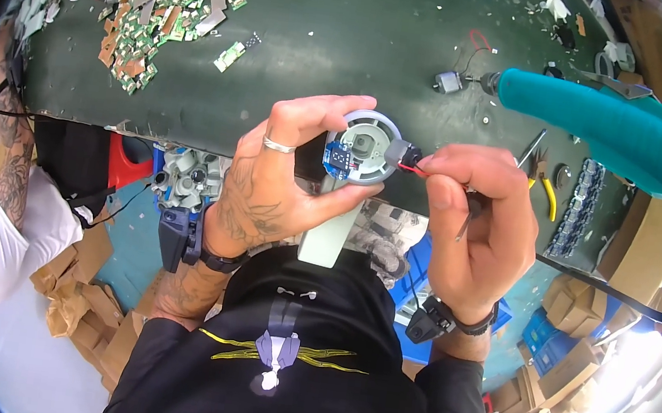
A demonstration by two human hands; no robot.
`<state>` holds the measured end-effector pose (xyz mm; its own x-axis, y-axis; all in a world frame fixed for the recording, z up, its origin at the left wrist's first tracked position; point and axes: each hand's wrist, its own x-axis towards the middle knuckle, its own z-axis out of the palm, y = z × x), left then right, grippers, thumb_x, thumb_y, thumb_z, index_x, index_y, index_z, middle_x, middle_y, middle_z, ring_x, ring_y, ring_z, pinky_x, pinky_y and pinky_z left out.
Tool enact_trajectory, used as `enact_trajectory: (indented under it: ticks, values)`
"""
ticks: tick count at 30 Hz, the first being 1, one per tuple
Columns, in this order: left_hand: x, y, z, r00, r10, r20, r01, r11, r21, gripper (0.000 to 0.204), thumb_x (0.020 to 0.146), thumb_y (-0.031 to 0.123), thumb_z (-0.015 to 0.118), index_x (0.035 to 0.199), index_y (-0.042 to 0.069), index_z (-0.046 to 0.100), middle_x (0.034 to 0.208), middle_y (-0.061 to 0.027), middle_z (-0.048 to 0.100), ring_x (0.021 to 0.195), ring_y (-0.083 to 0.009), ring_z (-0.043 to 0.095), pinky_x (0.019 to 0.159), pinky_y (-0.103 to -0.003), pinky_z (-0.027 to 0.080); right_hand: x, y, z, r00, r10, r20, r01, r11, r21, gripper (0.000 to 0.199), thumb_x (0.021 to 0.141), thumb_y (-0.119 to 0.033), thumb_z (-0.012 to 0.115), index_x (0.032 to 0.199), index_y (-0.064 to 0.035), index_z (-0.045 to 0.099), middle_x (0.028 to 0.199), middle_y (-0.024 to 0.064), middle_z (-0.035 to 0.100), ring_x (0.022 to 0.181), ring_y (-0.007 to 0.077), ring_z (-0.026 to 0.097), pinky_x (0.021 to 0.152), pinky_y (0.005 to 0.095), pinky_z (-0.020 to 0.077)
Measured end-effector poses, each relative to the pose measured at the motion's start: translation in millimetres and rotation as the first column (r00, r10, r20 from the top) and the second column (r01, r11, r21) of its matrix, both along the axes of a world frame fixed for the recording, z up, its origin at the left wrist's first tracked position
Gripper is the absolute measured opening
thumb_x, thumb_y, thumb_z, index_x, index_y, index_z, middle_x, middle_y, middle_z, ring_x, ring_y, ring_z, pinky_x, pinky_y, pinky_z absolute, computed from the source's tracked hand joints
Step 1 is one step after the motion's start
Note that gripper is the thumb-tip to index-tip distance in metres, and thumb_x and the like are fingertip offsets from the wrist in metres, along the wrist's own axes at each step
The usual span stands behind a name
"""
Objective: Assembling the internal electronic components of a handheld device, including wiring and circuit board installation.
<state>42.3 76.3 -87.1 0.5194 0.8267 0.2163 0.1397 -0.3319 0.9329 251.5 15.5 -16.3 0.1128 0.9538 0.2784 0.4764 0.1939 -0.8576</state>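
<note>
My left hand (269, 169) grips a round pale-grey plastic housing (395, 135) by its rim, fingers on top and thumb below. A pale handle (325, 241) extends from it toward me. Inside the ring, a small blue circuit board (337, 159) sits at the left. My right hand (479, 226) pinches the red and black wires at the back of a small silver motor (396, 153). That motor is at the housing's right rim; whether they touch, I cannot tell. A thin metallic rod shows by the right palm, its kind unclear.
A second small motor (448, 82) with wires lies beyond, near a large teal corded tool (593, 124). Yellow-handled pliers (548, 197) and a strip of boards (578, 207) lie at right. Many green circuit boards (154, 24) are heaped far left. Another person's tattooed arm (14, 140) is at left.
</note>
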Motion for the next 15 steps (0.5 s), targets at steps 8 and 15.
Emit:
enact_trajectory:
  ticks: [8,15]
  values:
    - [-2.1,-0.7,-4.5,1.0,-0.004,0.006,0.004,0.999,0.052,0.076,0.08,0.002,0.098,0.131,0.006,0.042,0.143,-0.0321,0.07,0.134,-0.036,0.071,0.11,-0.043,0.061,-1.7,0.1,2.6,1.0,-0.012,0.012,0.012,1.0,-0.021,0.016,0.098,0.005,0.078,0.112,-0.0002,0.073,0.103,0.0119,0.076,0.08,0.0138,0.069,0.066,0.0255,0.0537]
    - [-1.7,-0.4,-7.3,1.0,0.006,0.026,-0.008,0.997,0.077,0.076,0.08,0.002,0.098,0.131,0.006,0.042,0.143,-0.0316,0.07,0.134,-0.0358,0.071,0.11,-0.043,0.06,-4.3,1.1,1.8,1.0,-0.023,-0.003,0.022,0.999,-0.031,0.015,0.098,0.004,0.079,0.111,-0.0008,0.074,0.104,0.0127,0.076,0.08,0.0149,0.07,0.068,0.0265,0.0549]
